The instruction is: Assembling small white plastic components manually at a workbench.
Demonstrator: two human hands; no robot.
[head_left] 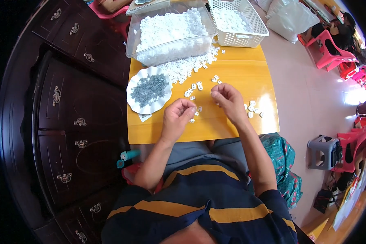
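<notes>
My left hand (177, 120) is raised over the near part of the yellow table (150, 132), its thumb and fingertips pressed together. Whatever it may pinch is too small to make out. To its right, my right hand (229, 102) has its fingers curled toward the thumb, and anything between them is hidden. Several small white plastic pieces with dark holes (200, 109) lie between and beyond the hands. Another small group of white pieces (254, 109) sits right of my right wrist. A white scalloped plate (133, 97) holding dark grey screws (149, 89) stands left of my left hand.
A clear tub (171, 51) heaped with white pieces stands at the far left, beside a cream perforated basket (243, 40). Loose white pieces (183, 71) spread before the tub. Dark wooden drawers (81, 93) flank the table's left; a grey stool (323, 151) stands right.
</notes>
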